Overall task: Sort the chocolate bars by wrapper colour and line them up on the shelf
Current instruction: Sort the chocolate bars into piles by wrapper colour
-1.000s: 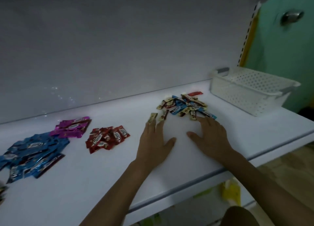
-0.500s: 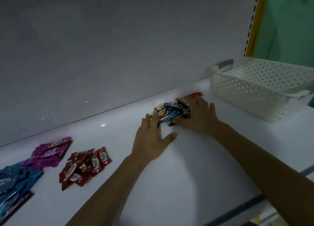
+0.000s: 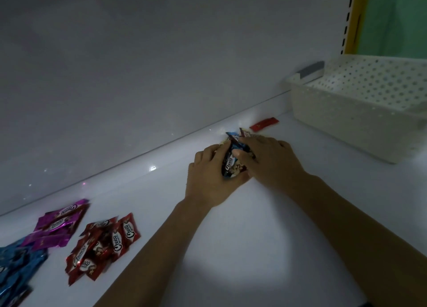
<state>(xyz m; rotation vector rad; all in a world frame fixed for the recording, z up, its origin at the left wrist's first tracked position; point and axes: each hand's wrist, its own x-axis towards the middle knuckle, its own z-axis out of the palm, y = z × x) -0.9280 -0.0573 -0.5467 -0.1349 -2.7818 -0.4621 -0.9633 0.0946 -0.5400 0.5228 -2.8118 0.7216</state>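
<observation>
My left hand [image 3: 208, 179] and my right hand [image 3: 270, 161] cup a bunch of mixed chocolate bars [image 3: 233, 161] between them on the white shelf [image 3: 231, 249]; blue and brown wrappers stick up between the fingers. One red bar [image 3: 264, 123] lies alone just behind the hands near the back wall. At the left lie three sorted piles: red wrappers [image 3: 102, 244], magenta wrappers [image 3: 56, 225] and blue wrappers [image 3: 16, 274] at the frame's edge.
A white perforated plastic basket [image 3: 355, 112] stands on the shelf at the right, against the back wall. The shelf's white back panel [image 3: 161, 64] rises directly behind the bars. A yellow upright and green wall show at top right.
Both hands have closed in on the loose mixed bars and squeezed them into one upright bunch. The view has moved closer and lower.
</observation>
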